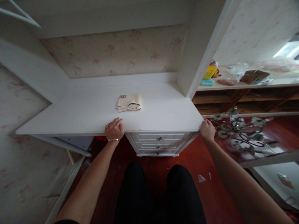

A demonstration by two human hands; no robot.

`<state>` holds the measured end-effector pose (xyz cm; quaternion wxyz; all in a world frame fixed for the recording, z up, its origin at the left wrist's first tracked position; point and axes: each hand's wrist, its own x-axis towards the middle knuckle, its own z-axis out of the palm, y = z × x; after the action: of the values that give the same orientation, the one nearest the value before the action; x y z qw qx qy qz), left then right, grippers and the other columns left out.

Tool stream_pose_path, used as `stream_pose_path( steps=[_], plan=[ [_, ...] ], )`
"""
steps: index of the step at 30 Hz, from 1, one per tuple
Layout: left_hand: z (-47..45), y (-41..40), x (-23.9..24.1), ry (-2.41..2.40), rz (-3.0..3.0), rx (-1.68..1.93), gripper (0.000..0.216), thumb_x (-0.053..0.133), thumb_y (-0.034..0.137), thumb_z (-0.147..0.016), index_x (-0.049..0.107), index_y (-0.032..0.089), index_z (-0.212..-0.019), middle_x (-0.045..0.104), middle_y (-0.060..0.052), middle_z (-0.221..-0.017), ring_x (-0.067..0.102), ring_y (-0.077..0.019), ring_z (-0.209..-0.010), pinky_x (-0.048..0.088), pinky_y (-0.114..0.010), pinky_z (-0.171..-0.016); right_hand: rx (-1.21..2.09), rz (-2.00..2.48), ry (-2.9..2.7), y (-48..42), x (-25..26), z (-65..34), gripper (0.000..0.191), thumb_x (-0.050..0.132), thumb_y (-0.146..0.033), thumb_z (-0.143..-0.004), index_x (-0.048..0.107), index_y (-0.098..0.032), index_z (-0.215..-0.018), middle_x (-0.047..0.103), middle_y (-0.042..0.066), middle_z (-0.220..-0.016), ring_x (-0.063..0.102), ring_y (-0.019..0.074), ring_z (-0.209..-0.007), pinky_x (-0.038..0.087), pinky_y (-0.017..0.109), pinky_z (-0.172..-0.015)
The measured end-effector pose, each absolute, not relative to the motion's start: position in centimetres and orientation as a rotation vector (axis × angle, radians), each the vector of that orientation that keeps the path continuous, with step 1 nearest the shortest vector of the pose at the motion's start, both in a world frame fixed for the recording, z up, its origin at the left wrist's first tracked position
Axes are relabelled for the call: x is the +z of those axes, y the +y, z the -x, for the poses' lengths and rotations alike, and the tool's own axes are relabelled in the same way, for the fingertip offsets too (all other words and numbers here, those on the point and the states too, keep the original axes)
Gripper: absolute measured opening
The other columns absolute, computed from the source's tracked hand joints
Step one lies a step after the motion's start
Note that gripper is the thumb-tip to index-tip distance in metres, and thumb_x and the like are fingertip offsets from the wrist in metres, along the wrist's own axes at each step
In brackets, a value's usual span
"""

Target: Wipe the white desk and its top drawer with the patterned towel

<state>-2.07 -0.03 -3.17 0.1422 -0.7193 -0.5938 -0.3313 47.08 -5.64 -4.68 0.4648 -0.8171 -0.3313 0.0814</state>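
A white desk (161, 119) with an upper shelf unit stands in front of me. My left hand (114, 129) is closed over its front edge, fingers together on the top and a bracelet at the wrist. At the right front corner, my right hand (207, 129) grips the side edge; its fingertips are partly hidden. A folded cream cloth (129, 103) with a dark print lies on the desktop, just beyond my left hand and apart from it. Below the top, between my hands, is a white drawer unit (157, 144) with three shut drawers and small knobs.
A chandelier (247, 133) with several arms lies on the red floor (191, 196) at right. Behind it, a low wooden shelf (215, 96) carries a yellow container (209, 72), a cardboard box (254, 76) and plastic bags. A papered wall (21, 168) borders the left.
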Motion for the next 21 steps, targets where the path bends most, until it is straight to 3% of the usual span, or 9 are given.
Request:
stream_pose_path(
  steps=[21],
  plan=[
    [2.04, -0.07, -3.06, -1.696, 2.069, -0.942, 0.037, 0.041, 0.025, -0.09, 0.067, 0.022, -0.116, 0.063, -0.006, -0.128, 0.058, -0.0217, -0.118, 0.035, -0.037, -0.098, 0.19, 1.998, -0.807, -5.67, -4.65, -46.96, 0.052, 0.035, -0.04, -0.084, 0.066, -0.016, -0.118, 0.067, 0.014, -0.112, 0.058, 0.0281, -0.102, 0.041, 0.04, -0.092]
  ],
)
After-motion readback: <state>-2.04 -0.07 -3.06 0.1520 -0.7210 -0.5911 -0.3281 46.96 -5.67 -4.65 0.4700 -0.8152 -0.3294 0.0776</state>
